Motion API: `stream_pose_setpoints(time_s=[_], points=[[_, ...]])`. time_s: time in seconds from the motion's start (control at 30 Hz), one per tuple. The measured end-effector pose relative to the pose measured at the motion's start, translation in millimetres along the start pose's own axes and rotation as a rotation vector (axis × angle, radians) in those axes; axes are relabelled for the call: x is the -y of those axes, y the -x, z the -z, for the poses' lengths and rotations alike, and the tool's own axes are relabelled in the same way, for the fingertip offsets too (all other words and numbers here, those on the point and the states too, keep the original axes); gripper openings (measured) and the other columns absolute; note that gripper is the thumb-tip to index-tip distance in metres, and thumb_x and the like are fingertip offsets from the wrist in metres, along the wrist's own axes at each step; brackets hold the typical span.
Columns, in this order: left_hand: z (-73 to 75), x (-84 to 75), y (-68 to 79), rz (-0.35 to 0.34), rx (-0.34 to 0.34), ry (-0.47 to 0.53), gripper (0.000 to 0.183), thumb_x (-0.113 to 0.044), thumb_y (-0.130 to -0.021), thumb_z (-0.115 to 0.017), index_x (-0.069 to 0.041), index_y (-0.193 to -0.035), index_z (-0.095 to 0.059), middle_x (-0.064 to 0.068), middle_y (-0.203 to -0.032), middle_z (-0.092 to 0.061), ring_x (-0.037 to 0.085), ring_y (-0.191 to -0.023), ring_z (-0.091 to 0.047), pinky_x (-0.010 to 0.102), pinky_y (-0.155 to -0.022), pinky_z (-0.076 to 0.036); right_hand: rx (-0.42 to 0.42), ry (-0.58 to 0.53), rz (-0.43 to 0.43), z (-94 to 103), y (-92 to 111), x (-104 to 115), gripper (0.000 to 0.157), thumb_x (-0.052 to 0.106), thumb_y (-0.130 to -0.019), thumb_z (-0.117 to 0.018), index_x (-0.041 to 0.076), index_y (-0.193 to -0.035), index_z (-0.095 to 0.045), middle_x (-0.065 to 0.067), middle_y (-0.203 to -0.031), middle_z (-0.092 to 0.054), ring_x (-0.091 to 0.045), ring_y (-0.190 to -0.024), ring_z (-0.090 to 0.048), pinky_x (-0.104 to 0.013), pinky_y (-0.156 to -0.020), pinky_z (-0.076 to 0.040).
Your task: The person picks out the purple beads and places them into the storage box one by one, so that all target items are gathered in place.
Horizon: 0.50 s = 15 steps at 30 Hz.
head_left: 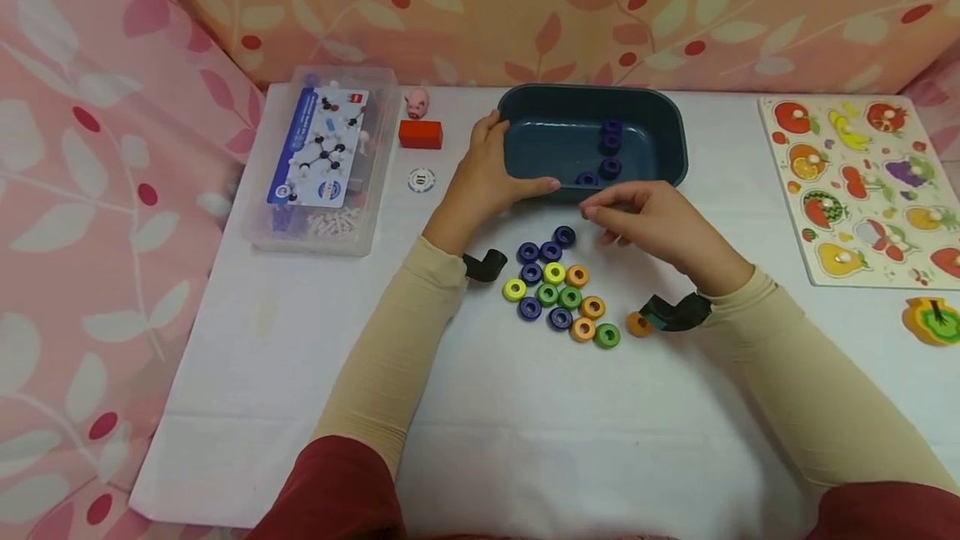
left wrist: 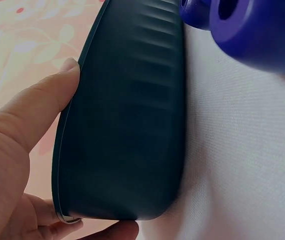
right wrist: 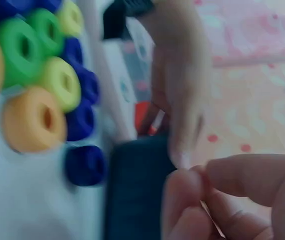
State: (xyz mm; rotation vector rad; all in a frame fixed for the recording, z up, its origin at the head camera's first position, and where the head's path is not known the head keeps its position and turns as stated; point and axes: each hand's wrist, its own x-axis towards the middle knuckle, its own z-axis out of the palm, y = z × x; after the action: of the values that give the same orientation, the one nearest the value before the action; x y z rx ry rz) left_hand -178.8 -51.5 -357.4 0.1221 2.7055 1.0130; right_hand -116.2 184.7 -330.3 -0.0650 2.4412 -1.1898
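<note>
A dark teal plastic tub (head_left: 543, 144) stands at the back of the table, with several purple rings (head_left: 611, 167) inside toward its right half. My left hand (head_left: 491, 161) grips its left end, thumb along the front rim and fingers around the outer wall (left wrist: 122, 125). Just over the front rim is my right hand (head_left: 648, 219), thumb and index fingertips close together, no ring visible between them. On the cloth before the tub lie loose rings: dark blue (head_left: 565, 237), yellow (head_left: 554, 273), green (head_left: 608, 336) and orange (head_left: 592, 307). One orange ring (head_left: 638, 324) is partly behind the right wrist camera.
To the left are a clear plastic box (head_left: 322, 161) with a molecule-model label, a pig figure (head_left: 417, 102), a red block (head_left: 421, 134) and a poker chip (head_left: 422, 181). A fruit puzzle board (head_left: 862, 190) and a yellow-green toy piece (head_left: 932, 321) lie at the right.
</note>
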Motion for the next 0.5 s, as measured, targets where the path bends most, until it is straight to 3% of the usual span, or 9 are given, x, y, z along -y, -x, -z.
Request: stream_pose_setpoints(time_s=[0.17, 0.37, 0.5], points=[[0.5, -0.6, 0.9, -0.003, -0.005, 0.003, 0.121, -0.070, -0.069, -0.079, -0.017, -0.161, -0.021, -0.008, -0.170, 0.000, 0.021, -0.151, -0.028, 0.038, -0.121, -0.032, 0.030, 0.124, 0.077, -17.1, -0.2, -11.1, 0.026, 0.030, -0.093, -0.072, 0.018, -0.116, -0.075, -0.007, -0.111, -0.073, -0.024, -0.078, -0.071, -0.029, -0.067, -0.054], [-0.8, -1.1, 0.9, -0.013, -0.001, -0.009, 0.121, -0.070, -0.069, -0.079, -0.017, -0.161, -0.021, -0.006, -0.170, 0.000, 0.022, -0.151, -0.028, 0.038, -0.121, -0.032, 0.037, 0.215, 0.216, -30.9, -7.7, -16.1, 0.026, 0.027, -0.090, -0.076, 0.020, -0.115, -0.076, -0.002, -0.118, -0.072, -0.017, -0.076, -0.065, -0.029, -0.068, -0.052], [-0.8, -1.4, 0.7, -0.020, -0.007, -0.014, 0.121, -0.070, -0.069, -0.079, -0.016, -0.160, -0.021, -0.006, -0.170, -0.001, 0.021, -0.152, -0.027, 0.038, -0.121, -0.032, 0.049, 0.227, 0.215, -34.5, -13.1, -16.6, 0.025, 0.028, -0.090, -0.075, 0.019, -0.114, -0.076, -0.003, -0.116, -0.072, -0.015, -0.074, -0.061, -0.029, -0.068, -0.049]])
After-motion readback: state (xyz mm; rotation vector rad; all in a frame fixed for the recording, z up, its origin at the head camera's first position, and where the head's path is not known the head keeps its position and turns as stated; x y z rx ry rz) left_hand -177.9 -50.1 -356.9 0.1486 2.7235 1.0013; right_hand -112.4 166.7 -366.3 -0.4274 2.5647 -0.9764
